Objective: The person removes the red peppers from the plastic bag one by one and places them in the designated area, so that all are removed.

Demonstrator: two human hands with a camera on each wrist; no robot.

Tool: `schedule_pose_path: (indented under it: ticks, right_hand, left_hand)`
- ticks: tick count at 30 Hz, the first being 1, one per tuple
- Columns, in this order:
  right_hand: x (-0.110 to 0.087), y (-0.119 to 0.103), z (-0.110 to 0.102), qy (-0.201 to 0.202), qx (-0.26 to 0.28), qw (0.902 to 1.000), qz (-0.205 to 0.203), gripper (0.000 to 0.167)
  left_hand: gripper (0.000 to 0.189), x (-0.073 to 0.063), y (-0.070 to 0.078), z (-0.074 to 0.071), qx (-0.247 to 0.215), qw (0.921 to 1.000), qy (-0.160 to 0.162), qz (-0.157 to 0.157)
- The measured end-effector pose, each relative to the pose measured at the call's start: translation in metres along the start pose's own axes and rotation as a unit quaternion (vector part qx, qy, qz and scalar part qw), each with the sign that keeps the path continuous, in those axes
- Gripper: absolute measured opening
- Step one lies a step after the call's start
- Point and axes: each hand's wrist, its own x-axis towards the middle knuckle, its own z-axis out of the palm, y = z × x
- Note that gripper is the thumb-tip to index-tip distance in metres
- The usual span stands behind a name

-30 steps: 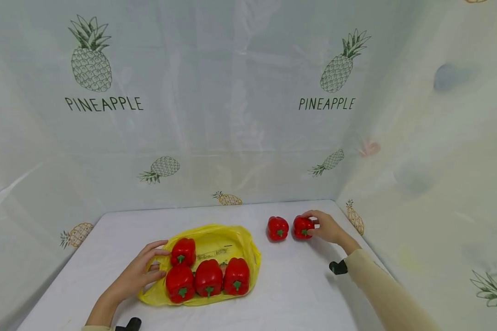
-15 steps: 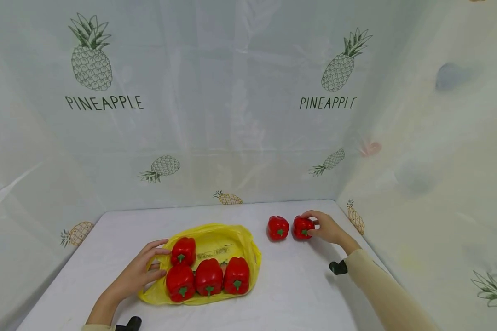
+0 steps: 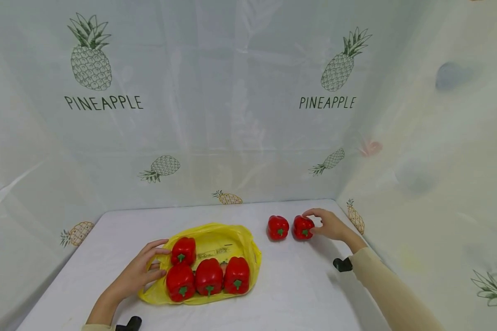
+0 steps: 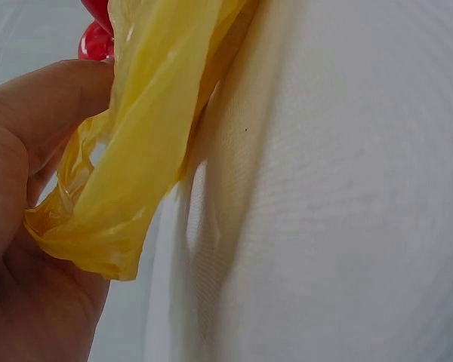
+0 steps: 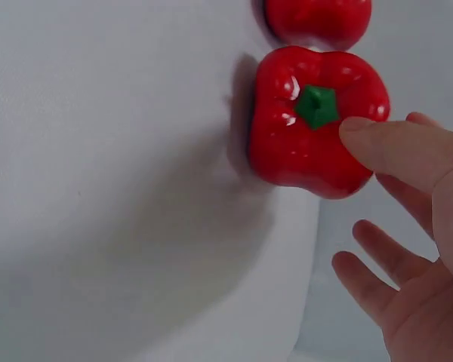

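A yellow plastic bag [image 3: 254, 257] lies with its mouth spread on the white table, several red bell peppers [image 3: 209, 277] with green stems in it. My left hand [image 3: 134, 271] holds the bag's left edge; in the left wrist view the thin plastic [image 4: 147, 143] runs between thumb and palm and hides a fingertip. To the right, my right hand [image 3: 331, 225] is at a red bell pepper [image 3: 302, 228] standing on the table. In the right wrist view its thumb overlaps that pepper [image 5: 309, 151] beside the stem, with other fingers extended and spread.
Another red bell pepper [image 3: 278, 228] stands just left of the one at my right hand. The white table [image 3: 298, 294] ends at a back curtain [image 3: 248, 115] printed with pineapples, and similar sheets hang at both sides.
My right hand has drawn back slightly to the right, uncovering more of the pepper, which stays in place. The left hand and the bag have not visibly moved.
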Motion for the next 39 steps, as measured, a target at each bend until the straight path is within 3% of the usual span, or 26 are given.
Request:
schedule_pose_path:
  ticks: [6, 17, 27, 39]
  right_hand:
    - [0.004, -0.020, -0.005, 0.023, -0.036, 0.9989, -0.021, 0.053]
    - [0.019, -0.073, -0.007, 0.035, -0.032, 0.9953, -0.085, 0.054]
    - [0.031, -0.121, 0.003, 0.039, -0.016, 0.9935, -0.106, 0.057]
    - [0.047, -0.172, 0.031, 0.004, 0.027, 0.9930, -0.115, 0.060]
  left_hand:
    - [0.040, -0.001, -0.001, -0.001, 0.004, 1.0000, 0.002, -0.004]
    - [0.038, 0.000, -0.001, -0.001, -0.001, 1.0000, 0.000, 0.008]
    - [0.041, 0.000, 0.002, 0.000, 0.008, 0.9999, 0.002, 0.010]
    - [0.039, 0.000, 0.002, 0.000, 0.002, 1.0000, 0.000, 0.004]
